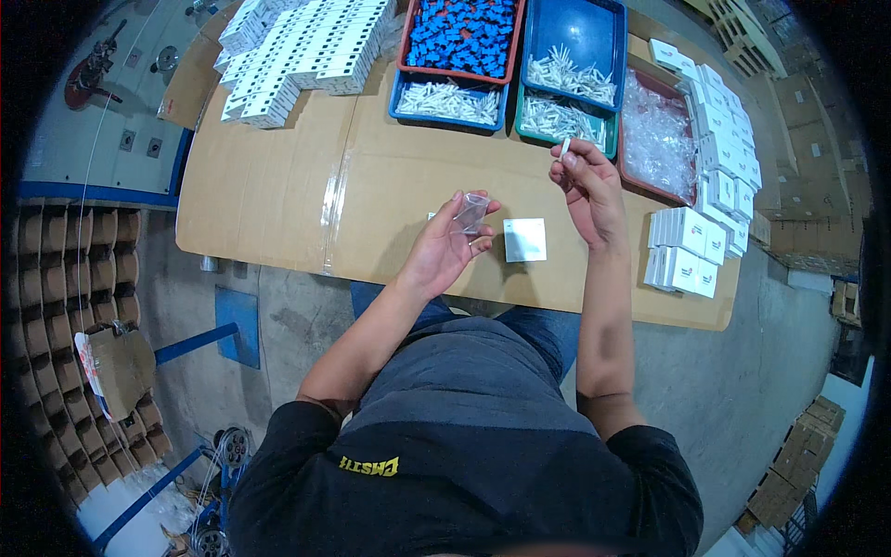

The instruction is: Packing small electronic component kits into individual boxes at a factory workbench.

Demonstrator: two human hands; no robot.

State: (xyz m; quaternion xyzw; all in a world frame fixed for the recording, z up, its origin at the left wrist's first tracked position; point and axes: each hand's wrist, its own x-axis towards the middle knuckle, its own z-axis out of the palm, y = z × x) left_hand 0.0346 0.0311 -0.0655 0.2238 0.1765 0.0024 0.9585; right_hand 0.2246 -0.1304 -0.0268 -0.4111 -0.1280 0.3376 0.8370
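Note:
My left hand (444, 243) holds a small clear plastic bag (471, 213) over the cardboard-covered table, its fingers curled round the bag. Up and to the right, my right hand (594, 190) pinches a small white stick-like piece (565, 148) between thumb and fingers. It hovers just in front of the green tray (568, 139), which holds many similar white pieces. Between my hands a flat white square plate (525, 239) lies on the table. Something pale shows partly behind my left hand; I cannot make out what it is.
Stacked white boxes (311, 56) fill the table's far left. Behind sit a red tray of blue parts (461, 39), blue trays of white pieces (447, 102) and a reddish tray of clear bags (657, 135). White plates (687, 243) are stacked at the right edge.

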